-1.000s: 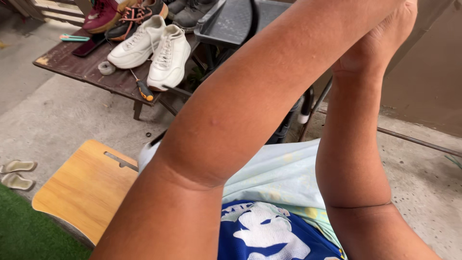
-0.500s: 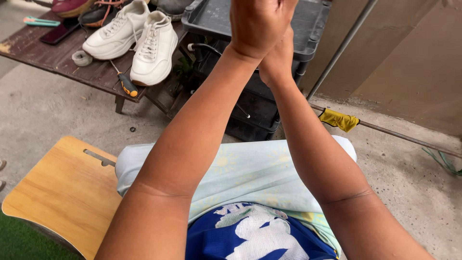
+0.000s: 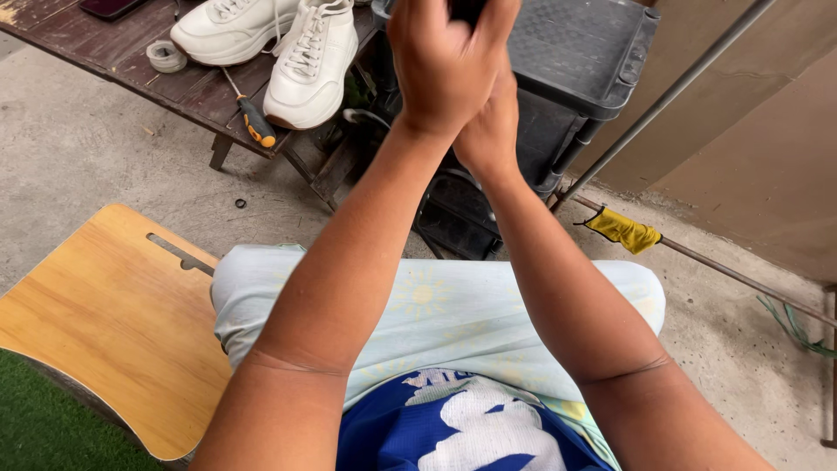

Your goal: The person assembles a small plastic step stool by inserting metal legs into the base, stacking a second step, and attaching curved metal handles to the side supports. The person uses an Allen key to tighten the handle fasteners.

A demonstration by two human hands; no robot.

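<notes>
The left hand (image 3: 449, 65) and right hand (image 3: 490, 131) are pressing together, their grip curling around something dark and mostly hidden, above the grey plastic crate (image 3: 580, 61) beside the dark wooden table (image 3: 131, 65) carrying white leather sneakers (image 3: 288, 44).

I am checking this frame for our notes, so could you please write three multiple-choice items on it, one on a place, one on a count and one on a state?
1. Where does the screwdriver lie?
A. on the dark wooden table, beside the shoes
B. on the light wooden board
C. on the grey crate

2. How many white shoes are in view?
A. one
B. two
C. four

3. How are the left hand and right hand placed?
A. resting apart on the knees
B. raised and pressed together
C. each gripping a shoe

Answers: 1 A, its orange and black handle rests at the table edge; 2 B, a pair stands side by side; 3 B, both are lifted and touching.
</notes>
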